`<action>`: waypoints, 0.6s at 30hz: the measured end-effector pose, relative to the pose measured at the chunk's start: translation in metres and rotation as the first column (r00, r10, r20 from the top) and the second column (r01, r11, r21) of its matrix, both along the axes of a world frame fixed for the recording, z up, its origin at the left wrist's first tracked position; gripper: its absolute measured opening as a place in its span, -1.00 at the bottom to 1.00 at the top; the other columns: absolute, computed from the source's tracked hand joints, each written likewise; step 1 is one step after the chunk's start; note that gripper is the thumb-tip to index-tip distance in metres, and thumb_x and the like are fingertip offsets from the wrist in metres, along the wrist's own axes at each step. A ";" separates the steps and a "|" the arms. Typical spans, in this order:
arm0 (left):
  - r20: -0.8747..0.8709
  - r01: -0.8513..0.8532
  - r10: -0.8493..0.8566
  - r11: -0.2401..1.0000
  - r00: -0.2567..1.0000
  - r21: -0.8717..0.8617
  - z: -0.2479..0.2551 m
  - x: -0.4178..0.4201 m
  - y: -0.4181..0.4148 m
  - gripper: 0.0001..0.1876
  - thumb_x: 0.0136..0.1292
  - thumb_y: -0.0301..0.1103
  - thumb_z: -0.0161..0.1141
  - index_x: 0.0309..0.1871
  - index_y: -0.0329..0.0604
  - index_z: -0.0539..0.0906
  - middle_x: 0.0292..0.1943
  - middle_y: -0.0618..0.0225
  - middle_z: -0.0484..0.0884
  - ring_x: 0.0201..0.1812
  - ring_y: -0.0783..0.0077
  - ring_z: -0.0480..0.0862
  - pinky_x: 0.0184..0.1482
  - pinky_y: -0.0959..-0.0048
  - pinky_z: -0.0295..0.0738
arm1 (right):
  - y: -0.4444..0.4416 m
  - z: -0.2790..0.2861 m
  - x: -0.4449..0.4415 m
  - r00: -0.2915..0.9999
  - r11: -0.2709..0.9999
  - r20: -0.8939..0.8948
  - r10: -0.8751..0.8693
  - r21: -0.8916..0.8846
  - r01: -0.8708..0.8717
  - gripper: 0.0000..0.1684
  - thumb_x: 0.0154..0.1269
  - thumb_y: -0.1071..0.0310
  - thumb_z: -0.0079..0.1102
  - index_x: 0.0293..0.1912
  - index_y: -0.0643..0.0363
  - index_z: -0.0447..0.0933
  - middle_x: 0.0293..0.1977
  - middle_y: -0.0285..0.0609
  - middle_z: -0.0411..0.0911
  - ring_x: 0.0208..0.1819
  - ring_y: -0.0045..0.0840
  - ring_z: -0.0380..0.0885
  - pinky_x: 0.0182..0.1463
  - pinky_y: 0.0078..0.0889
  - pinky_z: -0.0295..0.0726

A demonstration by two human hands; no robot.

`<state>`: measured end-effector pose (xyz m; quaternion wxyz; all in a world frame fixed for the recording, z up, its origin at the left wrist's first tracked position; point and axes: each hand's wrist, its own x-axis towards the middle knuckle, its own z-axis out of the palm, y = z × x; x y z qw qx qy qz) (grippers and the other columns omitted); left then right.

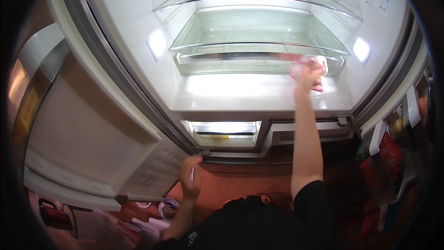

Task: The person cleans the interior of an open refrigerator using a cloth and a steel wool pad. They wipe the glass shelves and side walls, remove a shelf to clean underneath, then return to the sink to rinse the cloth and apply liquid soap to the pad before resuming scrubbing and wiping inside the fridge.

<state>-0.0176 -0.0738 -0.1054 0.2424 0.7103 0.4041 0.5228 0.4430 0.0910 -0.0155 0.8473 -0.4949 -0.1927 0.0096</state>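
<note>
My right hand (307, 76) reaches into the lit refrigerator, gripping a crumpled pink-and-white cloth (319, 63). The cloth is at the right part of the front of a clear drawer (239, 66), which sits beneath a glass shelf (256, 29). Motion blurs both hand and cloth. Lower down, my left hand (190, 178) is raised in front of the fridge, near the bottom corner of the left door (90, 121). A pale sliver shows by its fingers; blur hides whether it is something held. Below the drawer is the fridge's white floor (222, 92).
A second glass shelf (256, 0) spans above. The right door (378, 137) stands open, its racks holding red packages (390, 154). Under the fridge floor are a lit lower compartment (225, 132) and a partly open lower door (308, 132). A round bin (169, 207) stands on the reddish floor (232, 184).
</note>
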 end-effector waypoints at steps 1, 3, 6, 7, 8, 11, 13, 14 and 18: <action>0.027 -0.085 0.087 0.995 0.996 -0.060 -0.023 -0.016 -0.026 -0.81 0.36 -0.61 0.03 -0.08 -0.35 0.65 -0.12 0.13 0.67 -0.04 0.15 0.64 0.12 0.34 0.47 | 0.032 -0.008 -0.016 0.921 0.864 0.231 -0.313 -0.333 0.377 -0.20 0.27 0.52 0.05 0.46 0.34 0.03 0.29 0.16 0.25 0.38 -0.12 0.20 0.43 -0.04 0.22; -0.045 -0.228 0.225 0.938 0.973 -0.260 -0.063 -0.056 -0.071 -0.81 0.41 -0.58 -0.01 -0.11 -0.36 0.65 -0.17 0.14 0.66 -0.10 0.19 0.64 0.03 0.39 0.47 | 0.053 0.008 -0.085 0.965 0.905 0.165 -0.203 -0.346 0.249 -0.07 0.35 0.25 0.13 0.48 0.40 -0.15 0.41 0.52 -0.13 0.48 0.25 -0.15 0.49 0.37 -0.13; 0.008 -0.316 0.337 0.890 0.941 -0.328 -0.094 -0.086 -0.101 -0.80 0.43 -0.56 -0.02 -0.11 -0.35 0.66 -0.17 0.14 0.67 -0.10 0.25 0.64 0.00 0.40 0.47 | 0.079 -0.009 -0.162 0.869 0.793 0.456 -0.194 -0.448 0.412 -0.05 0.30 0.17 0.22 0.45 0.41 -0.06 0.44 0.32 -0.03 0.49 0.27 -0.14 0.53 0.31 -0.29; 0.013 -0.341 0.369 0.872 0.930 -0.352 -0.094 -0.090 -0.106 -0.80 0.43 -0.56 -0.01 -0.12 -0.35 0.66 -0.17 0.15 0.67 -0.10 0.26 0.64 0.00 0.40 0.47 | 0.086 -0.012 -0.197 0.828 0.789 0.534 -0.172 -0.429 0.440 -0.07 0.26 0.23 0.24 0.43 0.43 -0.01 0.42 0.32 0.04 0.48 0.27 -0.07 0.53 0.32 -0.25; 0.016 -0.350 0.383 0.860 0.924 -0.372 -0.093 -0.090 -0.107 -0.81 0.43 -0.57 -0.01 -0.12 -0.35 0.66 -0.17 0.15 0.67 -0.10 0.27 0.64 -0.01 0.40 0.48 | 0.105 -0.024 -0.223 0.791 0.798 0.566 -0.232 -0.354 0.487 -0.06 0.15 0.28 0.31 0.41 0.37 0.06 0.36 0.30 0.10 0.48 0.22 -0.06 0.51 0.33 -0.24; 0.029 -0.341 0.373 0.875 0.927 -0.343 -0.084 -0.085 -0.106 -0.82 0.43 -0.56 0.01 -0.12 -0.35 0.66 -0.16 0.17 0.67 -0.11 0.28 0.66 -0.02 0.41 0.50 | 0.102 -0.008 -0.303 0.798 0.942 0.599 0.064 -0.300 0.149 -0.32 0.12 0.42 0.22 0.24 0.33 0.26 0.14 0.30 0.25 0.25 0.18 0.21 0.32 0.16 0.17; 0.042 -0.295 0.327 0.896 0.944 -0.331 -0.087 -0.076 -0.106 -0.82 0.44 -0.55 0.01 -0.12 -0.36 0.66 -0.16 0.17 0.68 -0.12 0.29 0.67 -0.03 0.43 0.52 | 0.098 0.003 -0.330 0.698 0.918 0.690 0.191 -0.378 0.122 -0.40 0.13 0.24 0.35 0.11 0.33 0.42 0.09 0.13 0.27 0.13 0.10 0.30 0.27 0.04 0.29; 0.046 -0.268 0.298 0.908 0.954 -0.323 -0.087 -0.070 -0.104 -0.82 0.44 -0.54 0.02 -0.11 -0.36 0.65 -0.16 0.17 0.68 -0.12 0.29 0.68 -0.04 0.44 0.54 | 0.096 0.007 -0.325 0.693 0.918 0.683 0.230 -0.389 0.079 -0.41 0.11 0.20 0.40 0.09 0.23 0.48 0.14 0.12 0.26 0.17 0.09 0.30 0.25 0.03 0.32; 0.202 -0.159 0.277 0.875 0.940 -0.458 -0.091 -0.041 -0.108 -0.82 0.45 -0.55 0.02 -0.12 -0.37 0.66 -0.19 0.16 0.70 -0.11 0.33 0.72 -0.07 0.48 0.60 | 0.070 0.018 -0.284 0.326 0.900 0.873 0.363 -0.420 0.122 -0.45 0.02 0.14 0.50 0.06 -0.09 0.59 0.27 0.13 0.23 0.28 0.02 0.28 0.22 -0.02 0.42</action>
